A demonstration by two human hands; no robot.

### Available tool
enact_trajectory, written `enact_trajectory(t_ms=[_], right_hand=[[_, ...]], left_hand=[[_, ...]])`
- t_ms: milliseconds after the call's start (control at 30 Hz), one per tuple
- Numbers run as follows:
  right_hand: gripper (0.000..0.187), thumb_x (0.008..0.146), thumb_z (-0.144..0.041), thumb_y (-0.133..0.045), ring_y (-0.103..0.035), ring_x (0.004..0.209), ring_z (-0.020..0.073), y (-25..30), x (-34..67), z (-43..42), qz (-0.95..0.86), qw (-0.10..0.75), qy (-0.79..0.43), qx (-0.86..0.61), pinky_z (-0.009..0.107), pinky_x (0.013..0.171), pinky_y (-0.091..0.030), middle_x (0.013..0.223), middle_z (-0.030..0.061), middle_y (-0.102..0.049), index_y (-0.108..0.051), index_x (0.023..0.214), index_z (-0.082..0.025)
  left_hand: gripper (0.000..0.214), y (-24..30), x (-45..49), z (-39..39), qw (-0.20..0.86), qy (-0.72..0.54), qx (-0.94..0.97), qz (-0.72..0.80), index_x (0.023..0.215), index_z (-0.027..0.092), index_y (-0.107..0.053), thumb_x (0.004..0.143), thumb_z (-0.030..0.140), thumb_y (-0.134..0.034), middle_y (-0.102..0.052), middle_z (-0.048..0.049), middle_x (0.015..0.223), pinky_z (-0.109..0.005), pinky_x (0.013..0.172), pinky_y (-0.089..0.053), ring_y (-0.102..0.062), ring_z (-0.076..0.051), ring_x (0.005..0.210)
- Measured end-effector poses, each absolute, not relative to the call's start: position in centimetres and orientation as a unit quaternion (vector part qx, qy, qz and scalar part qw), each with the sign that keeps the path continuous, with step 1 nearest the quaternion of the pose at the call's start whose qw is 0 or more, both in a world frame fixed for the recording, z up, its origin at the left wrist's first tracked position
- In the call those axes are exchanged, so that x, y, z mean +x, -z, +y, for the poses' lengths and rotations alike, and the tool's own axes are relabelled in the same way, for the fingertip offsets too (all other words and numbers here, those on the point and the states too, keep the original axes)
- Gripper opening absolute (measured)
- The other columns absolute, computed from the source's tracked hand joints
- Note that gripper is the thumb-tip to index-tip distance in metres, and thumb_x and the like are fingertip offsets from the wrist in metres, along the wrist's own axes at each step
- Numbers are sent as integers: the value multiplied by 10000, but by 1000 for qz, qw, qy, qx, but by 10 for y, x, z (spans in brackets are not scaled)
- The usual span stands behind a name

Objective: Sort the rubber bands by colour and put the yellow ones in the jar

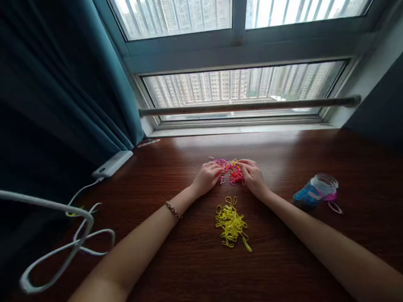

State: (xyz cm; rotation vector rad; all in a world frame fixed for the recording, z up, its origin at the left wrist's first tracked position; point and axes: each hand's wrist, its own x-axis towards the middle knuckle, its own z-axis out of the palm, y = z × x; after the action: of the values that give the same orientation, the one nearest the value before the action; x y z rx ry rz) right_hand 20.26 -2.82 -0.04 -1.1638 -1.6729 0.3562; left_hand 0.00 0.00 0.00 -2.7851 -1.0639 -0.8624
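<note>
A small pile of pink, red and purple rubber bands [235, 173] lies on the brown wooden table between my two hands. My left hand [208, 177] rests at the pile's left edge, fingers bent and touching the bands. On the right side, my right hand [251, 174] has its thumb and fingertips together at the pile's upper edge, where a bit of yellow shows. What either hand pinches is too small to make out. Nearer to me, a separate heap of yellow rubber bands [231, 222] sits between my forearms.
To the right, a clear jar [316, 191] with blue and pink on it lies tilted beside my forearm. At left are a white power strip [112, 163], looping white cables [83, 235] and a blue curtain [78, 75]. A metal rail [248, 107] crosses the window behind.
</note>
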Motion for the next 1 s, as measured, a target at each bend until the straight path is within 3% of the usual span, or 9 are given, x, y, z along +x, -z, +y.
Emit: enact_trajectory(t_ms=[233,367,567,667,767,867,1000], right_hand=[[225,822,-316,-516,-580,772,172,-9,201,-39,-644,568,-182,-479,284,726,-437,815,57,-632,-682,756,-178],[410,856,-360,-452,-557,585,136,-19,195,-53,-649,564,-295,-416,263,638,-434,567,28,-593,-617,534,-167],[540,880,-450,-359,-448,397,73,-19,184,-69,-767,362,-458,-266,207,429,-345,522,19,-604,-639,538,-138],[563,896,-443,-327,-463,397,78,-14,184,-66,-772,388,-387,-322,215,468,-367,509,19,-608,-629,524,-149],[490,911,-388,-321,-558,587,133,-10,190,-56,-735,460,-206,-453,259,651,-409,622,39,-648,-651,621,-170],[374,907,-336,-350,-544,800,181,-6,196,-45,-737,436,-95,-508,306,797,-370,794,49,-674,-671,778,-193],[322,900,-314,-375,-478,841,194,1,197,-37,-757,375,-78,-529,326,838,-329,816,35,-664,-671,823,-213]], left_hand=[[34,-3,0,3,-25,338,-855,-392,756,169,-607,776,161,-581,-630,-36,771,-325,748,-455,-557,-186,795],[36,-2,-1,4,-33,356,-840,-408,770,165,-623,767,153,-589,-632,-42,772,-318,729,-466,-572,-181,769],[57,-3,-2,6,-35,365,-845,-389,772,175,-632,778,160,-577,-653,-40,805,-340,769,-466,-574,-187,810],[70,-5,-2,5,-43,380,-846,-373,763,179,-638,780,162,-573,-652,-48,827,-353,784,-464,-570,-187,823],[68,-9,0,1,-74,384,-860,-328,733,175,-634,771,165,-578,-644,-53,830,-359,810,-457,-563,-183,835],[79,-16,5,-9,-114,366,-883,-271,709,170,-619,761,147,-565,-633,-52,828,-358,824,-447,-557,-176,839],[100,-23,19,-29,-163,335,-904,-209,684,166,-598,730,106,-532,-614,-53,793,-348,806,-444,-546,-175,814]])
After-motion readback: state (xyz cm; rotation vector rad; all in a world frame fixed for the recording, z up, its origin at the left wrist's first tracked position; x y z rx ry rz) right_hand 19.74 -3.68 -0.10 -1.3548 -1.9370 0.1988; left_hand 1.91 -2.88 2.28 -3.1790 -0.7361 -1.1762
